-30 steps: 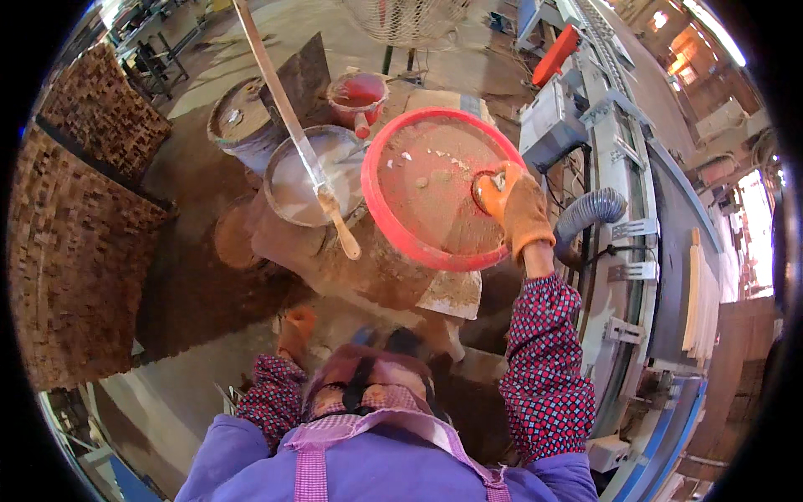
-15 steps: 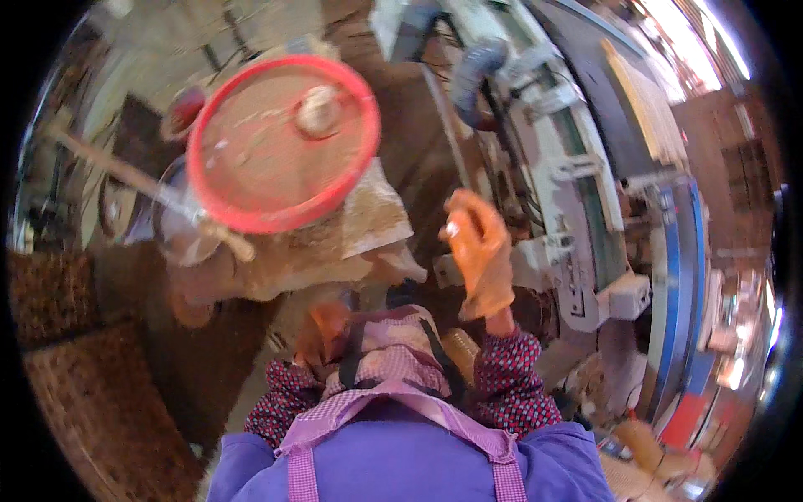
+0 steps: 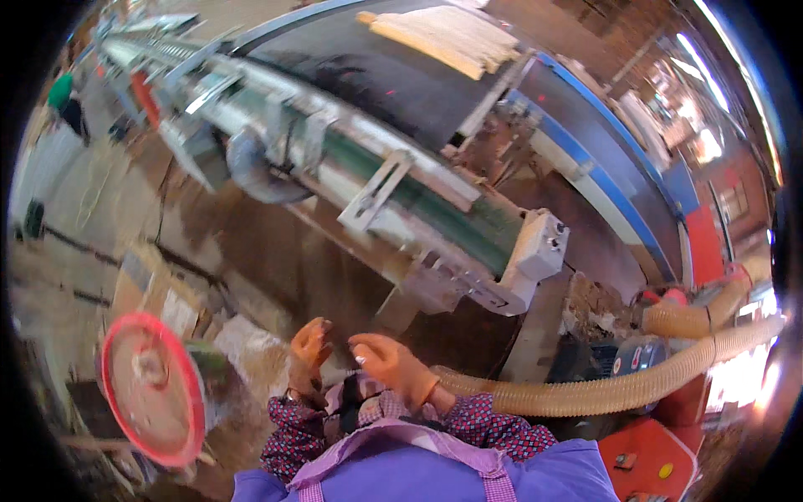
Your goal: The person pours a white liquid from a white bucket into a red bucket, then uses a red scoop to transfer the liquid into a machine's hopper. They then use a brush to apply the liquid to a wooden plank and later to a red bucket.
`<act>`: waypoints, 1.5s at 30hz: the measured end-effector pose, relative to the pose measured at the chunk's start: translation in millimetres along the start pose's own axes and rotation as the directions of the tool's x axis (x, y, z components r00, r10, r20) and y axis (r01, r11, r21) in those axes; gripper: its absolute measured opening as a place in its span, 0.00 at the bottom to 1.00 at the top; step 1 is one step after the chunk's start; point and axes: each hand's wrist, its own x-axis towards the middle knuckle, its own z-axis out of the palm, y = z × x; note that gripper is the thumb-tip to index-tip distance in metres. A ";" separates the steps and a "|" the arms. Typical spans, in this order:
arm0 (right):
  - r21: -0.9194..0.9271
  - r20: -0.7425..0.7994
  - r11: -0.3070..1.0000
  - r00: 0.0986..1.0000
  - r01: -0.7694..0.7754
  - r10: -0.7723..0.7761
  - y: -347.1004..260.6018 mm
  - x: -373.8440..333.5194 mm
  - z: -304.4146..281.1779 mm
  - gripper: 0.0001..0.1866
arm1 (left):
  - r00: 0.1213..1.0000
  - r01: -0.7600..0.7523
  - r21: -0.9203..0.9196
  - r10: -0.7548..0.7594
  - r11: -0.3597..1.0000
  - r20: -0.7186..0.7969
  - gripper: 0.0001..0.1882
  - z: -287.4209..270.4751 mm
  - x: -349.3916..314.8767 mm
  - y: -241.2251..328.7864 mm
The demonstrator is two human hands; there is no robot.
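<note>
My left hand [image 3: 309,351], in an orange glove, is raised in front of my body with its fingers loosely bent and nothing visible in them. Close to its right is my right hand [image 3: 395,364], also orange-gloved, its fingers reaching left toward the other hand without touching it. A small whitish spot shows at the right fingertips; I cannot make out whether it is the glove or something else. Ahead of both hands runs a conveyor machine [image 3: 435,217] with a green belt and metal brackets. A red-rimmed round lid or tub [image 3: 155,389] stands to the left.
A ribbed yellowish hose [image 3: 585,397] stretches to the right past a motor [image 3: 640,360]. Pale wooden strips [image 3: 443,38] lie on a dark table at the back. Cardboard [image 3: 142,280] lies at the left. A distant person in green [image 3: 63,96] stands at the far left.
My view has swung right, so the red-rimmed tub has shifted to the lower left and the conveyor crosses the middle. Both hands have come closer together.
</note>
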 end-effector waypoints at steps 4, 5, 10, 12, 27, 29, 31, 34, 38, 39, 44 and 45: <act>0.355 0.051 0.925 0.985 0.137 -0.165 -20.3 25.6 -14.6 0.22 | 0.975 -0.064 -0.385 0.140 0.921 0.171 0.22 -22.5 75.4 -12.4; 0.467 0.086 0.867 0.966 0.175 -0.242 -26.5 35.5 -18.3 0.23 | 0.962 -0.002 -0.528 0.146 0.849 0.230 0.23 -15.3 80.9 1.2; 0.885 0.160 0.460 0.977 -0.077 -0.144 -64.8 64.0 -56.8 0.32 | 0.902 0.164 -0.814 0.251 0.557 0.353 0.32 51.5 86.1 116.8; 0.905 0.128 0.418 0.989 -0.085 -0.075 -85.1 70.5 -58.8 0.33 | 0.868 0.108 -0.838 0.360 0.535 0.341 0.34 48.1 102.7 142.4; 0.904 0.364 0.245 0.931 -0.350 -0.010 -190.1 283.8 33.7 0.31 | 0.848 -0.174 -0.954 0.529 0.243 -0.020 0.29 -96.3 249.3 265.5; 0.852 0.448 0.312 0.894 -0.421 -0.015 -207.9 319.3 60.3 0.31 | 0.868 -0.243 -0.940 0.486 0.238 -0.101 0.28 -120.0 249.7 280.6; 0.816 0.485 0.355 0.874 -0.456 0.007 -218.9 353.7 88.3 0.30 | 0.882 -0.341 -0.905 0.418 0.254 -0.215 0.28 -140.5 257.9 290.1; 0.758 0.551 0.403 0.834 -0.513 0.027 -233.4 393.8 127.0 0.29 | 0.874 -0.459 -0.847 0.307 0.269 -0.377 0.31 -168.8 269.0 312.3; 0.690 0.639 0.413 0.768 -0.594 0.035 -253.9 442.0 169.7 0.28 | 0.833 -0.547 -0.793 0.271 0.269 -0.482 0.33 -200.1 279.4 336.1; 0.687 0.640 0.427 0.768 -0.588 0.026 -258.8 452.2 180.6 0.28 | 0.826 -0.560 -0.777 0.263 0.286 -0.499 0.33 -205.5 278.7 340.2; 0.680 0.656 0.449 0.754 -0.579 -0.021 -287.9 516.8 227.8 0.28 | 0.802 -0.598 -0.747 0.207 0.291 -0.561 0.35 -236.0 291.7 370.2; 0.671 0.683 0.464 0.725 -0.579 -0.083 -290.5 532.9 236.1 0.28 | 0.793 -0.609 -0.743 0.240 0.278 -0.560 0.33 -244.8 294.7 374.1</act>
